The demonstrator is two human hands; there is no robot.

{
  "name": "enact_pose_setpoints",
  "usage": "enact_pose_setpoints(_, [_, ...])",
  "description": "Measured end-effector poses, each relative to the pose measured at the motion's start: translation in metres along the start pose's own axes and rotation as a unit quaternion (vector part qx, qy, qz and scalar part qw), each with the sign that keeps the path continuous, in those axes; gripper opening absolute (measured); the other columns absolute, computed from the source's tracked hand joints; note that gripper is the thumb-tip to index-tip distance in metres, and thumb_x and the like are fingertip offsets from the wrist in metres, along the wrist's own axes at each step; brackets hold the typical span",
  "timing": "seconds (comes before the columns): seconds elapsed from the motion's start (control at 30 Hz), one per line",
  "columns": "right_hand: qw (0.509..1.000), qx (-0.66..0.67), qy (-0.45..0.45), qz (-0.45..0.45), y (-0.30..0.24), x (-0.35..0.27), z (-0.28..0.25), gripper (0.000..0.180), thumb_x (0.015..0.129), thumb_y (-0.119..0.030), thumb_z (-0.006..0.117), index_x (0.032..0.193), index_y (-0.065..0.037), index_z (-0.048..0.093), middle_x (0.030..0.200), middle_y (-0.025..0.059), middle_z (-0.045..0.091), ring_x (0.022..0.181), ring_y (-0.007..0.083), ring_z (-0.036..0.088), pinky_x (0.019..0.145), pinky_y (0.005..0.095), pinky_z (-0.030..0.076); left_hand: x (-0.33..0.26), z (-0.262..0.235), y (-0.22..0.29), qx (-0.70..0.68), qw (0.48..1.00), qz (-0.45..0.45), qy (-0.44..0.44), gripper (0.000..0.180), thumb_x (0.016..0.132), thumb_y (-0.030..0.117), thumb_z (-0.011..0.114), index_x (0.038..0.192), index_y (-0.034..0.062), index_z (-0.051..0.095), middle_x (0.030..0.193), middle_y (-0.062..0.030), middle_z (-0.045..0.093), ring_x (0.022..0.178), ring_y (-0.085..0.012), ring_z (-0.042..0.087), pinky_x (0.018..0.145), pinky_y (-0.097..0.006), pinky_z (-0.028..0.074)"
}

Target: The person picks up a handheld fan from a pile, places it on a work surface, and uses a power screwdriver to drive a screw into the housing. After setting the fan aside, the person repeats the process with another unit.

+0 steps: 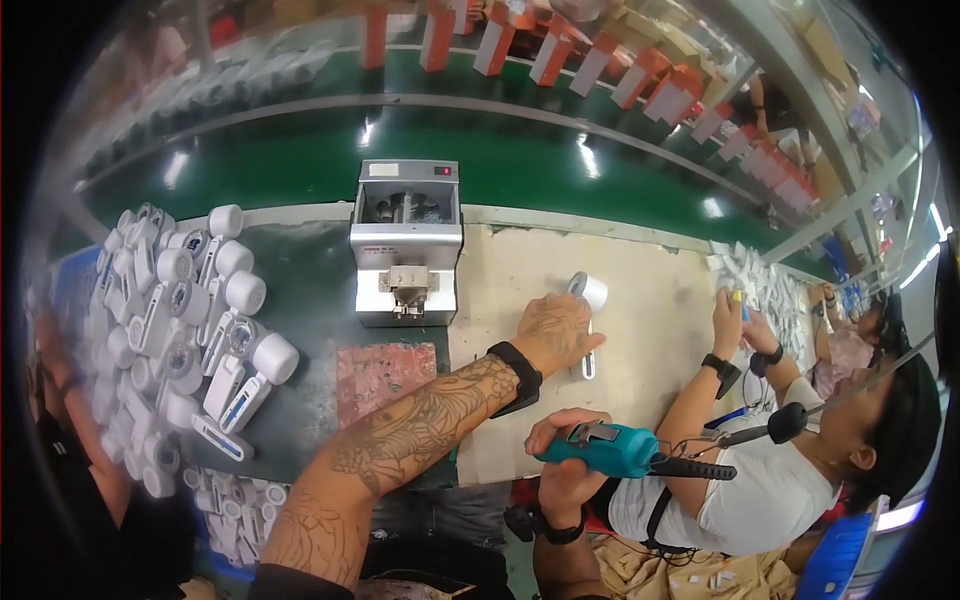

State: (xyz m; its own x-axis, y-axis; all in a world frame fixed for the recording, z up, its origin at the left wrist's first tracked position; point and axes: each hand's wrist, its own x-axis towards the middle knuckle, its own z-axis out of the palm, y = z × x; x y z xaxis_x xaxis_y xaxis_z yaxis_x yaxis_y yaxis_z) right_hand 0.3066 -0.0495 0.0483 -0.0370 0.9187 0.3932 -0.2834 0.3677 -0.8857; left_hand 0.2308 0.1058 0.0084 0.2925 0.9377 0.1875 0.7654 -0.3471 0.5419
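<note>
My left hand (556,328) reaches across the bench and presses down on a white handheld device (588,300) lying on the pale board (640,330). Its round head sticks out beyond my fingers. My right hand (562,440) sits lower, near the bench's front edge, and grips a teal electric screwdriver (610,450) whose black cable end points right. The screwdriver is held level, apart from the white device.
A grey metal screw-feeder box (406,245) stands behind my left hand. A heap of several white devices (185,320) lies on the left, with a reddish pad (385,375) beside it. A co-worker (800,440) sits at right, hands on the bench. Orange-and-white boxes (650,80) line the far conveyor.
</note>
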Motion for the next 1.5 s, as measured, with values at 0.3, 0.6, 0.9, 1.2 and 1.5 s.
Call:
enact_pose_setpoints(0.3, [0.991,-0.13,0.029,0.0,0.012,0.006,-0.024,0.071,0.087,-0.063,0.066,0.109,0.004,0.055,0.073,0.0078,0.059,0.064,0.0167,0.057,0.057,0.0268,0.043,-0.033,-0.028,-0.016,-0.107,0.991,-0.01,0.086,0.034,0.083,0.036,0.061,0.098,0.0051,0.062,0.092,-0.0125,0.06,0.086,-0.0376,0.062,0.079,-0.049,0.05])
enact_pose_setpoints(0.6, [0.994,-0.053,-0.013,0.091,0.017,0.019,-0.001,0.074,0.086,-0.065,0.066,0.111,0.003,0.053,0.073,0.0068,0.055,0.065,0.018,0.058,0.056,0.0286,0.045,-0.155,-0.107,-0.058,-0.171,0.984,-0.05,0.014,0.024,0.083,0.025,0.068,0.094,0.0046,0.065,0.088,-0.012,0.059,0.091,-0.0337,0.061,0.084,-0.046,0.049])
enact_pose_setpoints(0.9, [0.995,0.025,-0.093,0.036,0.001,0.073,0.085,0.075,0.088,-0.075,0.051,0.109,-0.003,0.048,0.065,0.0018,0.045,0.053,0.0131,0.046,0.049,0.0276,0.039,-0.177,-0.116,-0.11,-0.19,0.98,0.046,0.029,0.022,0.089,0.026,0.069,0.101,0.0075,0.069,0.101,-0.0078,0.057,0.102,-0.0274,0.053,0.093,-0.038,0.045])
enact_pose_setpoints(1.2, [0.994,0.006,-0.106,-0.019,0.065,0.129,0.147,0.062,0.092,-0.059,0.062,0.107,0.002,0.054,0.072,0.0048,0.053,0.064,0.0161,0.052,0.061,0.0303,0.045,-0.185,-0.107,-0.116,-0.184,0.98,0.047,0.066,0.028,0.089,0.03,0.069,0.105,0.0067,0.069,0.101,-0.0092,0.058,0.102,-0.0295,0.056,0.094,-0.039,0.045])
enact_pose_setpoints(1.5, [0.987,0.011,-0.157,-0.006,0.072,0.123,0.142,0.06,0.092,-0.057,0.064,0.101,0.001,0.052,0.073,0.0066,0.054,0.064,0.017,0.054,0.06,0.0303,0.046,-0.186,-0.111,-0.117,-0.183,0.98,0.049,0.067,0.024,0.09,0.024,0.066,0.102,0.0033,0.065,0.103,-0.0123,0.057,0.104,-0.0322,0.057,0.108,-0.042,0.039])
